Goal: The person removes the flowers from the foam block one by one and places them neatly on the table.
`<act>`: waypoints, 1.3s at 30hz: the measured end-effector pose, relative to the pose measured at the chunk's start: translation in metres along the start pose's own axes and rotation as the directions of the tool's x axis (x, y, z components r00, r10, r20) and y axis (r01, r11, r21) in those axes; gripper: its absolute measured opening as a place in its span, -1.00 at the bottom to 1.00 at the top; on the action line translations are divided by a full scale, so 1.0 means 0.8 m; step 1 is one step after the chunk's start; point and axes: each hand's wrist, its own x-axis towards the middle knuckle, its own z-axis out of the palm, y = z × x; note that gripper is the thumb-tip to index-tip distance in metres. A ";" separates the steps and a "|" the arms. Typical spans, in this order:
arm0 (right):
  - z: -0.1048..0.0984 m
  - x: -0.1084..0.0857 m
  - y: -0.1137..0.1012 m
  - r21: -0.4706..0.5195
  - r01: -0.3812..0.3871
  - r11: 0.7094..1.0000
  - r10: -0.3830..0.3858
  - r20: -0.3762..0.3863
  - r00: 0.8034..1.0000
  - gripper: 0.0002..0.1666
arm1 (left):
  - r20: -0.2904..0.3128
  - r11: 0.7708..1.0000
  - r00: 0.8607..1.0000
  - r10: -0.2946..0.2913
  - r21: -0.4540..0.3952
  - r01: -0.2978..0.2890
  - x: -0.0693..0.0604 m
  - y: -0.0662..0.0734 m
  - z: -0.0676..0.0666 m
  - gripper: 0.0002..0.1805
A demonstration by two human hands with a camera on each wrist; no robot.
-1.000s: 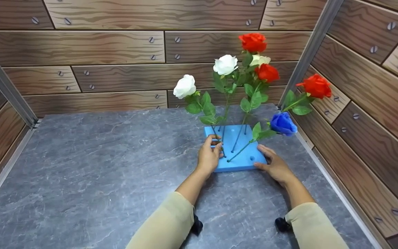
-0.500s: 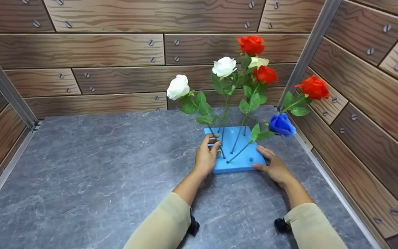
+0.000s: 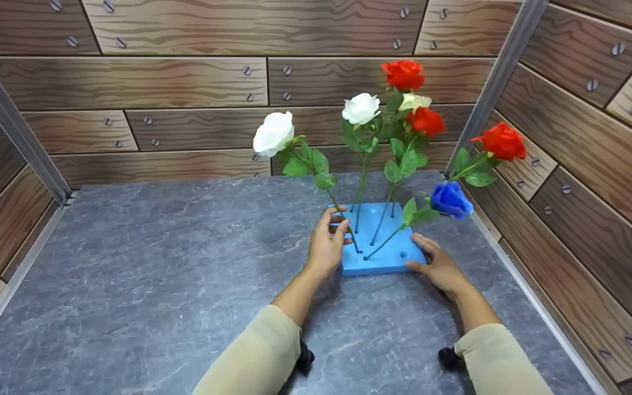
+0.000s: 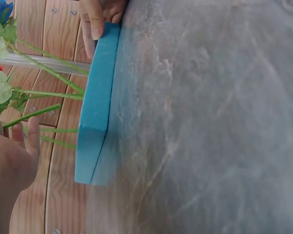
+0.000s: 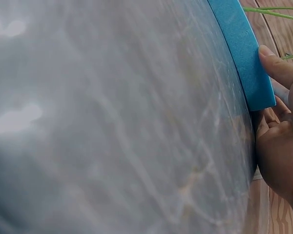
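Observation:
My left hand [image 3: 324, 244] pinches the thin green stem of a white artificial rose [image 3: 274, 134], which leans left. In the left wrist view the stem's lower end [image 4: 51, 108] is free, a short way off the blue foam block [image 4: 98, 92]. My right hand [image 3: 441, 267] grips the near right corner of that block, its thumb [image 5: 266, 51] on the corner and the other fingers along the right side. Standing in the block are a blue rose [image 3: 451, 199], another white rose [image 3: 361, 108], a cream rose [image 3: 415, 102] and several red roses [image 3: 427, 121].
The block lies on a grey marbled tabletop [image 3: 184, 263], towards its right side. A hole [image 3: 403, 254] shows near the block's front right corner. Wood-patterned walls [image 3: 184, 82] with metal corner posts [image 3: 500, 82] enclose the table at back and sides.
The held white rose has tilted and moved left, its bloom swinging away from the other flowers. My left hand has shifted slightly left and up. The right hand stays on the block.

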 end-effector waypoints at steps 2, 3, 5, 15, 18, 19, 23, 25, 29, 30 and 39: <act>0.000 -0.001 0.000 0.000 0.001 1.000 -0.001 0.001 1.000 -0.03 | 0.005 1.000 1.000 -0.004 0.000 0.004 -0.001 0.002 -0.002 -0.68; 0.000 -0.001 0.000 -0.002 0.000 1.000 0.000 0.004 1.000 -0.03 | 0.005 1.000 1.000 -0.005 0.000 0.005 -0.001 0.002 -0.002 -0.68; 0.000 -0.001 0.000 0.000 -0.003 1.000 0.003 0.008 1.000 -0.02 | 0.007 1.000 1.000 -0.006 0.000 0.006 -0.001 0.003 -0.004 -0.66; -0.003 -0.004 0.001 -0.013 -0.009 1.000 0.009 0.006 1.000 -0.02 | 0.074 1.000 0.997 -0.011 -0.025 0.013 -0.005 0.008 -0.016 -0.61; -0.002 -0.004 -0.001 -0.012 -0.007 1.000 0.007 0.006 1.000 -0.02 | 0.093 0.998 0.996 -0.013 -0.059 0.018 -0.005 0.007 -0.021 -0.60; -0.002 -0.004 -0.001 -0.010 -0.006 1.000 0.006 0.008 1.000 -0.01 | 0.096 0.997 0.995 -0.012 -0.071 0.019 -0.004 0.006 -0.023 -0.60; -0.001 -0.003 -0.001 -0.015 -0.005 1.000 0.006 0.013 1.000 -0.01 | 0.099 0.991 0.995 -0.026 -0.128 0.038 -0.002 0.005 -0.032 -0.58; -0.001 -0.002 0.000 -0.017 -0.007 1.000 0.008 0.013 1.000 0.00 | 0.092 0.987 0.995 -0.041 -0.148 0.054 -0.002 0.004 -0.037 -0.56; -0.001 0.000 0.001 -0.023 -0.012 1.000 0.012 0.016 1.000 0.01 | 0.071 0.980 0.995 -0.066 -0.181 0.078 -0.002 0.002 -0.042 -0.54; -0.001 0.000 0.001 -0.019 -0.013 1.000 0.013 0.015 1.000 0.01 | 0.064 0.980 0.995 -0.073 -0.183 0.083 -0.002 0.001 -0.043 -0.54; -0.002 0.000 0.001 -0.013 -0.013 1.000 0.013 0.016 1.000 0.01 | 0.034 0.977 0.992 -0.118 -0.175 0.122 0.000 -0.006 -0.048 -0.51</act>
